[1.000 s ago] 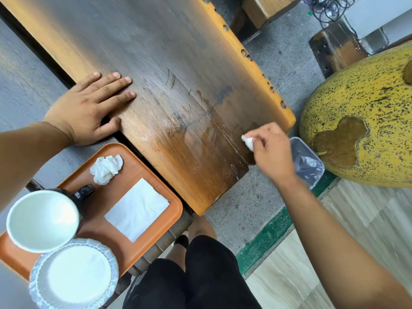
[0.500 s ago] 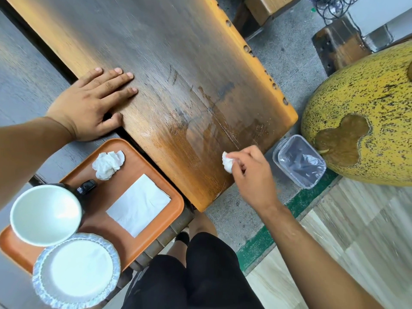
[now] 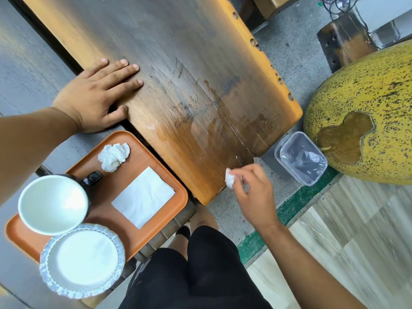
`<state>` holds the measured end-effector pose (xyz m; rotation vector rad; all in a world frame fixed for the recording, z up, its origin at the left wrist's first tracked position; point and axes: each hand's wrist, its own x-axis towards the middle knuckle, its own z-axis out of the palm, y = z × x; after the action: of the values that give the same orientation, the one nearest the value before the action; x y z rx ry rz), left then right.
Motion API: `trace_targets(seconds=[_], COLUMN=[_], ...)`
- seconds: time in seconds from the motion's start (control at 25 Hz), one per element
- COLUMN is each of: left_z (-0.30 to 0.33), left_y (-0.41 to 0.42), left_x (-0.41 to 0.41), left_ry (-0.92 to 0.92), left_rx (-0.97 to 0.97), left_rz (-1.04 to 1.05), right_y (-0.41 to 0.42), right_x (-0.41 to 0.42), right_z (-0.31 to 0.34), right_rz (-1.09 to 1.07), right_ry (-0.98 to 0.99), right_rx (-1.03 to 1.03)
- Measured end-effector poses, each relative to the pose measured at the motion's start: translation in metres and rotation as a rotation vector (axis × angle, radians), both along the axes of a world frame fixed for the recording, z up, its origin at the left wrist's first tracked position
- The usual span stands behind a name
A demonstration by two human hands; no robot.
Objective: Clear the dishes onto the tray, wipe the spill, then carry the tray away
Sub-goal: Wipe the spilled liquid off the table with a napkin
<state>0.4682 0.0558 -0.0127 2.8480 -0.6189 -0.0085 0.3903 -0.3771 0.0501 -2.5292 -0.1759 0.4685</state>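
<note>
A wet sheen of spill (image 3: 214, 130) covers the near end of the wooden table (image 3: 169, 47). My right hand (image 3: 254, 195) pinches a small white tissue wad (image 3: 229, 180) at the table's near edge. My left hand (image 3: 95, 97) lies flat, fingers spread, on the table's left side. The orange tray (image 3: 156, 161) rests lower left, holding a black mug with a white inside (image 3: 52, 204), a white plate with a blue rim (image 3: 82, 259), a flat white napkin (image 3: 142, 197) and a crumpled tissue (image 3: 113, 156).
A clear plastic bin (image 3: 301, 158) lined with a bag stands on the floor off the table's corner. A big yellow speckled stool (image 3: 374, 112) is at the right. My dark-trousered legs (image 3: 200, 275) are below, and a green strip (image 3: 289, 208) edges the floor.
My right hand has drawn the tissue wad from the table's right corner toward me, down to the near edge. The left hand stays flat in place.
</note>
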Motion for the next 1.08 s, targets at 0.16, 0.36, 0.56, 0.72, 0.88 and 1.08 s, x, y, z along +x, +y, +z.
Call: trace_targets(seconds=[0.16,0.36,0.56,0.72,0.88,1.08], left_z=[0.000,0.002,0.001,0.001,0.002,0.001], left_y=[0.000,0.001,0.000,0.000,0.000,0.000], left_x=[0.001,-0.001,0.001,0.001,0.001,0.001], left_ry=[-0.007,0.000,0.003,0.005,0.003,-0.004], left_rx=[0.004,-0.009,-0.016,-0.011,-0.009,-0.004], left_rz=[0.002,0.004,0.005,0.000,0.004,0.000], right_y=[-0.008,0.012,0.015,0.007,0.016,0.055], right_x=[-0.051,0.029,0.003,-0.054,0.003,0.102], right_z=[0.006,0.003,-0.004,0.000,0.001,-0.009], right_rz=[0.214,-0.078,0.045,0.265,0.142,0.072], right_ry=[0.103,-0.128,-0.031,-0.006,-0.134,-0.216], right_rx=[0.109,0.013,0.001,0.076,0.090,0.072])
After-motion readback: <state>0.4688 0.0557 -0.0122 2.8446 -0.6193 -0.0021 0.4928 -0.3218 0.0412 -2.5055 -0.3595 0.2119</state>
